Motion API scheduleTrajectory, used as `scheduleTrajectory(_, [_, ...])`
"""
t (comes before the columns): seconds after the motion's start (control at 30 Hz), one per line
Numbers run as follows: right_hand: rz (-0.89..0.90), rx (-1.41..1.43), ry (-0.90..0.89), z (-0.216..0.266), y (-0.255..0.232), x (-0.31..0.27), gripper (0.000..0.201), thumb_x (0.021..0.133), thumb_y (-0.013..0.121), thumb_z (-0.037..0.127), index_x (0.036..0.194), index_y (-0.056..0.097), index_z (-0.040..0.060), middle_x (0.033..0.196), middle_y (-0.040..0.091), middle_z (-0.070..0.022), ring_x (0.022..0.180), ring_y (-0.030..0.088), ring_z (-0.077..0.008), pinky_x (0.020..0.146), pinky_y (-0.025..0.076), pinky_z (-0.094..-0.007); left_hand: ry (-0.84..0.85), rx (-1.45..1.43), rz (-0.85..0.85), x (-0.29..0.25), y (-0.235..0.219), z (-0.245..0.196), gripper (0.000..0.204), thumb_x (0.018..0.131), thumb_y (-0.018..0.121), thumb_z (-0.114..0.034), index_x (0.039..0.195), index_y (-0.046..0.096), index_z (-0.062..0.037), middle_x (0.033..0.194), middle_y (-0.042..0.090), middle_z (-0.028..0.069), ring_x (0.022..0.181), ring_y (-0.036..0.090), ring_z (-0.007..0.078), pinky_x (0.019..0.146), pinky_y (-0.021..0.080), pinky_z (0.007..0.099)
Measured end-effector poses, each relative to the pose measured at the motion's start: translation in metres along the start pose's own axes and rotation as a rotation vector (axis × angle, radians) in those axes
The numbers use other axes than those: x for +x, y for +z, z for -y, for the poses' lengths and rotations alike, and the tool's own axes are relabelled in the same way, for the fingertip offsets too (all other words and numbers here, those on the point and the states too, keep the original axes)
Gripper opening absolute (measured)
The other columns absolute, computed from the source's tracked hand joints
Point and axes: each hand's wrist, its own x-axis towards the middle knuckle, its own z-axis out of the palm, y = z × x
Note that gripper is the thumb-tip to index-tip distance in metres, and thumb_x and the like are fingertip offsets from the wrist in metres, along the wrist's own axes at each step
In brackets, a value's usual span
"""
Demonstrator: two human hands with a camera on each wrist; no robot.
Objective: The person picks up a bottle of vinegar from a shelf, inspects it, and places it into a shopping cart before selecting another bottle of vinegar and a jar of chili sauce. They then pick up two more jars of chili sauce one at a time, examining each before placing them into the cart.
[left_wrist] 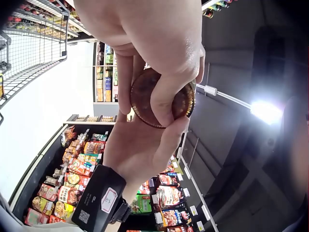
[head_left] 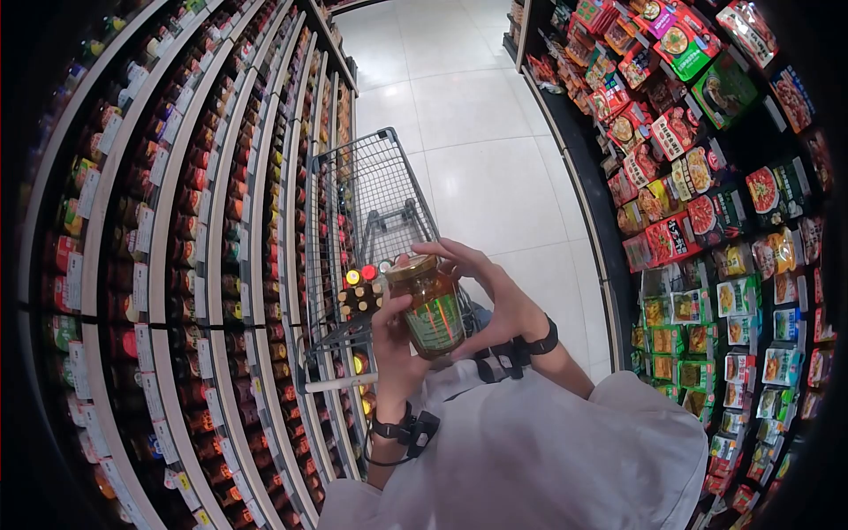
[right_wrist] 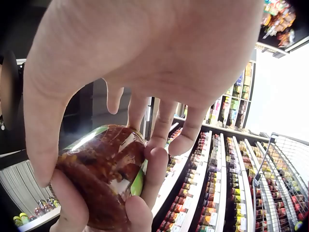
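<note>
A glass jar [head_left: 435, 322] with a gold lid and a green label is held up in front of the person's body, tilted. The left hand [head_left: 395, 352] grips it from the left side. On the other side the right hand [head_left: 511, 305] holds it too, fingers up by the lid and thumb low near the base. Seen from the left wrist, one round end of the jar [left_wrist: 145, 99] has a gold-toned rim, with a thumb pressed over it. In the right wrist view the jar [right_wrist: 104, 169] shows chunky red-brown contents, with fingers of both hands around it.
A wire shopping cart [head_left: 386, 135] stands just ahead, with several capped bottles [head_left: 360, 299] at its near end. Shelves of jars [head_left: 199, 238] line the left side. Packaged foods [head_left: 693, 216] hang on the right. Pale floor tiles [head_left: 477, 177] run between.
</note>
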Motion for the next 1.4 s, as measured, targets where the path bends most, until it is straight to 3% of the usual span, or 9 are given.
scheduleTrajectory(0.3, [0.018, 0.002, 0.026, -0.002, 0.001, -0.001, 0.131, 0.056, 0.1, 0.033, 0.16, 0.024, 0.014, 0.157, 0.043, -0.0143, 0.132, 0.055, -0.0266, 0.089, 0.05, -0.0326, -0.021, 0.019, -0.016, -0.001, -0.002, 0.0, 0.088, 0.068, 0.09, -0.003, 0.138, 0.037, -0.0138, 0.158, 0.033, 0.0222, 0.137, 0.049, 0.0342, 0.11, 0.048, 0.0433])
scheduleTrajectory(0.4, [-0.001, 0.121, -0.009, -0.009, 0.008, -0.002, 0.134, 0.054, 0.1, 0.035, 0.161, 0.022, 0.0139, 0.157, 0.043, -0.0169, 0.134, 0.054, -0.0294, 0.094, 0.05, -0.0348, -0.016, -0.089, -0.043, -0.006, -0.006, 0.013, 0.091, 0.068, 0.093, -0.008, 0.139, 0.036, -0.0142, 0.145, 0.049, 0.025, 0.113, 0.066, 0.0376, 0.09, 0.061, 0.0445])
scheduleTrajectory(0.47, [0.045, 0.153, -0.023, -0.007, 0.01, 0.0, 0.136, 0.053, 0.1, 0.036, 0.161, 0.021, 0.0139, 0.157, 0.043, -0.0183, 0.135, 0.053, -0.0316, 0.097, 0.049, -0.0367, -0.456, -0.683, -0.165, -0.001, -0.007, -0.004, 0.091, 0.069, 0.092, -0.007, 0.138, 0.035, -0.0159, 0.142, 0.051, 0.0258, 0.107, 0.068, 0.0387, 0.085, 0.063, 0.0449])
scheduleTrajectory(0.63, [0.092, 0.059, 0.067, 0.004, 0.006, 0.004, 0.129, 0.051, 0.101, 0.029, 0.157, 0.03, 0.0117, 0.153, 0.047, -0.0172, 0.136, 0.053, -0.0313, 0.108, 0.046, -0.0414, -0.032, -0.296, 0.028, -0.003, 0.005, -0.002, 0.088, 0.075, 0.088, -0.006, 0.136, 0.027, -0.0186, 0.14, 0.049, 0.0264, 0.108, 0.067, 0.0457, 0.084, 0.064, 0.0459])
scheduleTrajectory(0.83, [0.01, 0.041, 0.102, 0.01, 0.01, 0.0, 0.119, 0.05, 0.1, 0.024, 0.151, 0.039, 0.0071, 0.146, 0.053, -0.0155, 0.133, 0.054, -0.0306, 0.111, 0.044, -0.041, -0.142, 0.135, 0.095, -0.004, -0.011, -0.01, 0.104, 0.068, 0.093, -0.011, 0.145, 0.024, -0.0177, 0.145, 0.043, 0.0197, 0.127, 0.057, 0.033, 0.103, 0.053, 0.0426])
scheduleTrajectory(0.97, [0.057, -0.211, 0.313, 0.011, 0.007, 0.001, 0.1, 0.059, 0.096, 0.015, 0.146, 0.046, 0.007, 0.144, 0.054, -0.0144, 0.134, 0.053, -0.0262, 0.109, 0.045, -0.0373, -0.214, -0.18, -0.036, -0.007, -0.009, 0.034, 0.094, 0.073, 0.088, -0.014, 0.146, 0.028, -0.0129, 0.14, 0.044, 0.0107, 0.127, 0.053, 0.0224, 0.106, 0.045, 0.0348])
scheduleTrajectory(1.03, [0.096, -0.091, 0.601, -0.002, 0.006, -0.01, 0.083, 0.072, 0.088, 0.01, 0.146, 0.05, 0.0098, 0.146, 0.053, -0.0113, 0.127, 0.055, -0.0214, 0.099, 0.049, -0.0332, -0.375, -0.158, -0.18, -0.011, 0.002, 0.035, 0.081, 0.08, 0.081, -0.014, 0.144, 0.032, -0.0128, 0.135, 0.05, 0.0122, 0.118, 0.06, 0.0225, 0.093, 0.054, 0.033])
scheduleTrajectory(1.13, [0.038, 0.115, 0.643, -0.03, -0.001, -0.03, 0.05, 0.093, 0.066, 0.005, 0.142, 0.055, 0.0083, 0.139, 0.059, -0.006, 0.108, 0.061, -0.0162, 0.083, 0.053, -0.0295, -0.599, -0.742, -0.195, -0.026, 0.004, 0.043, 0.064, 0.09, 0.065, -0.028, 0.143, 0.034, -0.0124, 0.122, 0.06, 0.0183, 0.092, 0.069, 0.0225, 0.055, 0.054, 0.0275])
scheduleTrajectory(1.4, [0.15, 0.121, 0.77, -0.053, -0.013, -0.022, 0.035, 0.099, 0.062, 0.011, 0.132, 0.062, 0.0024, 0.104, 0.07, -0.0062, 0.089, 0.062, -0.0099, 0.08, 0.051, -0.0267, -0.766, -0.985, -0.106, -0.044, 0.01, 0.077, 0.073, 0.095, 0.038, -0.062, 0.138, 0.051, -0.0032, 0.11, 0.067, 0.026, 0.064, 0.061, 0.0204, 0.052, 0.045, 0.029])
